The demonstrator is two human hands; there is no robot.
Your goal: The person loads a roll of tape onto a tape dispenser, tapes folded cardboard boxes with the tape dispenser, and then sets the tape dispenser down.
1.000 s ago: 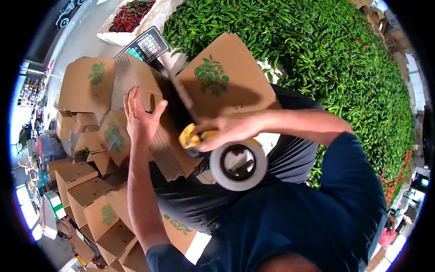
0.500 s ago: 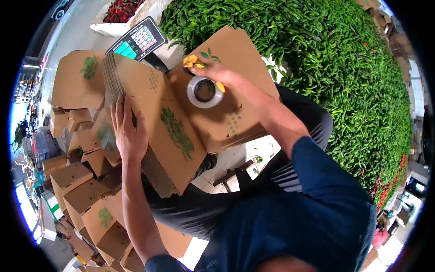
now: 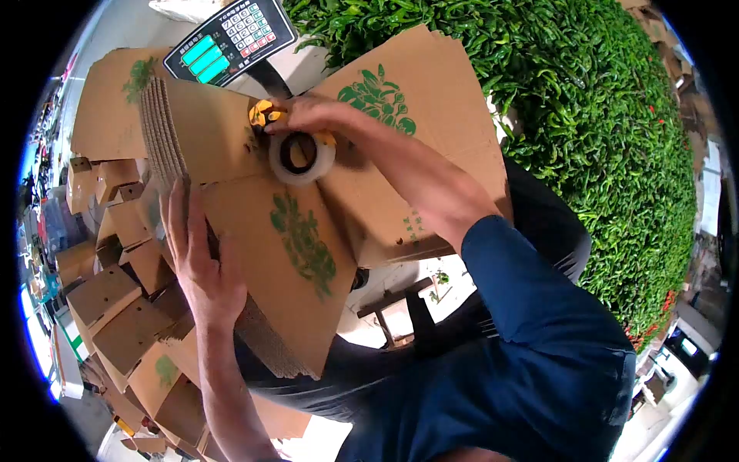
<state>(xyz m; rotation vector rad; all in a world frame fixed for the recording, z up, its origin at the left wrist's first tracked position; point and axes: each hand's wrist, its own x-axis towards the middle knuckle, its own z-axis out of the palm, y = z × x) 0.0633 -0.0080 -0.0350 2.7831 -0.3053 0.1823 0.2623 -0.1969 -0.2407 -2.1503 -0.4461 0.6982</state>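
A tape dispenser [image 3: 262, 114] with a yellow-and-black head and a wide roll of clear tape [image 3: 315, 165] is in my right hand [image 3: 308, 115]. It lies against the upper part of a printed cardboard sheet, beside the fold between two stacks. My left hand [image 3: 208, 281] grips the left edge of the flattened cardboard boxes [image 3: 246, 208], fingers along the side and thumb toward the front face. These boxes stand tilted, with a green plant print on the front. Another cardboard stack [image 3: 439, 85] leans at the right, under my right forearm.
A scale display [image 3: 231, 42] with a keypad stands behind the cardboard. Green peppers [image 3: 585, 138] form a large heap at the right. Folded cardboard boxes [image 3: 115, 296] are piled at the left. A small dark frame [image 3: 396, 312] shows on the floor between my legs.
My right hand has moved left with the tape dispenser, from the right stack to the fold by the left one. My left hand stays on the cardboard edge. The view has shifted.
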